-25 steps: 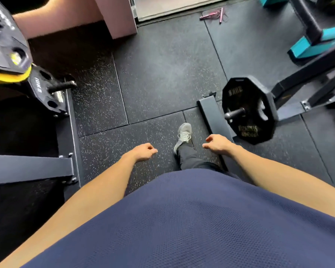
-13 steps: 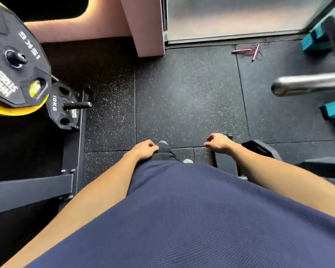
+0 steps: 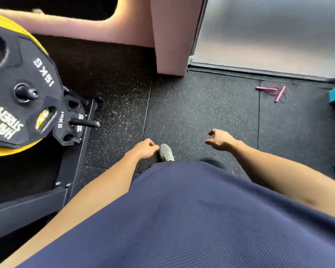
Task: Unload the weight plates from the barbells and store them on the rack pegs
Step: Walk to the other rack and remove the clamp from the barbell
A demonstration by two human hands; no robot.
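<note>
Since before, your right hand [image 3: 219, 139] has spread loosely open, empty; your left hand [image 3: 145, 149] stays loosely curled, also empty. Left of it the rack peg [image 3: 84, 122] sticks out; walking close, you could bump it.

I wear a navy-blue mesh-knit shirt [image 3: 191, 215] with a fine dotted weave, and my arms are bare to the wrists. Below the hem show dark trousers [image 3: 213, 162] and one grey lace-up knit sneaker [image 3: 165, 152].
</note>
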